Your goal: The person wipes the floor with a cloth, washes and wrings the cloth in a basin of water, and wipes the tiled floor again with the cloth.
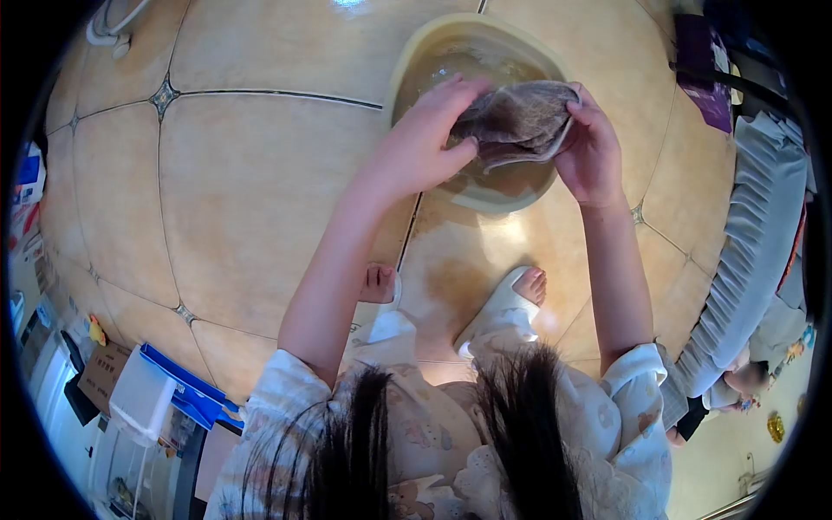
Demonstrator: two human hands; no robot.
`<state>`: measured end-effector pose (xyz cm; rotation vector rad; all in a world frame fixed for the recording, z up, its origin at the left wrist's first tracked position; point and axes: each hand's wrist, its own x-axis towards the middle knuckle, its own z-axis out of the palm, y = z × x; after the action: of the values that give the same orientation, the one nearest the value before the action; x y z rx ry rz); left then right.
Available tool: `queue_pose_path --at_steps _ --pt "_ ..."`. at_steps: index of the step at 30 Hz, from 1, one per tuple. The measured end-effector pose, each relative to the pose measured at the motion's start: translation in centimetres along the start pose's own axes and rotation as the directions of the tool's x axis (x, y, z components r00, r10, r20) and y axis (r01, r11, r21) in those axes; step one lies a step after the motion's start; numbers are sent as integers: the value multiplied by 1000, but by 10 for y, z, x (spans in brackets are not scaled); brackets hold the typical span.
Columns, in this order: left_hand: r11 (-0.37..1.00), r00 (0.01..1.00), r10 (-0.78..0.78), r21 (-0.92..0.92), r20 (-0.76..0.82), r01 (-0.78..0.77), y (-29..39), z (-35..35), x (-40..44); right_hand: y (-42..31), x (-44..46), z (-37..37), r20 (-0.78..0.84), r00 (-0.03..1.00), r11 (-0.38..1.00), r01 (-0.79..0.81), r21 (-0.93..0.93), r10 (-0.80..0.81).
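A wet-looking brownish-grey cloth (524, 121) with a pale edge is stretched between my two hands above a cream plastic basin (507, 204). Murky water (472, 61) fills part of the basin. My left hand (438, 130) holds the cloth's left end, thumb in front and fingertips partly hidden behind it. At the opposite end, my right hand (594, 147) pinches the pale edge between thumb and fingers. The cloth hides part of the basin and the water below.
The basin stands on a tiled floor (251, 182), just ahead of my feet in white slippers (503, 312). To the right are a purple box (704, 74) and a grey pleated cover (745, 243). Another person (724, 394) is at lower right. Boxes (104, 374) and a blue item (186, 386) lie lower left.
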<state>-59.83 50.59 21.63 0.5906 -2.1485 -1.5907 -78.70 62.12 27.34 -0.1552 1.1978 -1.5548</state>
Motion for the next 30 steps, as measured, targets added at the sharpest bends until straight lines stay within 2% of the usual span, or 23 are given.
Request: queue_pose_path --at_steps 2,3,5,6,9,12,14,15,18,19,20,23,24,27,30 --pt "997 993 55 41 103 -59 -6 1 4 -4 1 -5 -2 1000 993 -11 116 11" --pt "994 985 79 59 155 -89 -8 0 4 -4 4 -14 -37 999 994 0 111 4" --pt "981 965 -175 -47 197 187 4 -9 3 -4 10 -29 -107 994 995 23 101 -13" --pt "942 928 -295 -94 228 322 8 -12 3 -4 12 -30 -149 988 999 32 35 -27" --pt "923 953 -270 -244 140 297 -3 -5 0 -1 13 -35 -175 985 997 -19 -80 5" --pt "944 941 -327 -22 89 330 3 -6 6 4 13 -20 -146 985 977 -121 -175 95" --pt "940 952 -305 172 36 294 1 1 11 8 20 -26 -80 977 924 -211 -318 195" --pt "923 957 -289 268 12 276 0 4 13 12 24 -30 -53 967 887 -248 -389 247" --pt "826 944 -318 514 90 230 -6 13 21 39 36 -34 -14 999 707 21 -707 -44" --pt "792 946 -308 579 105 194 -10 18 21 44 38 -31 18 989 605 103 -789 -145" --pt "752 947 -299 640 120 156 -17 24 19 48 34 -29 110 978 379 172 -909 -179" --pt "657 909 -358 749 213 83 -15 36 16 68 30 -30 261 965 88 259 -962 13" --pt "631 885 -393 773 249 63 -12 38 14 69 28 -28 286 957 52 283 -958 58" --pt "661 901 -394 737 181 141 -14 47 7 66 35 -28 108 993 -101 112 -989 45" --pt "670 888 -449 695 100 261 -14 47 7 71 39 -35 83 981 -85 69 -994 -174"
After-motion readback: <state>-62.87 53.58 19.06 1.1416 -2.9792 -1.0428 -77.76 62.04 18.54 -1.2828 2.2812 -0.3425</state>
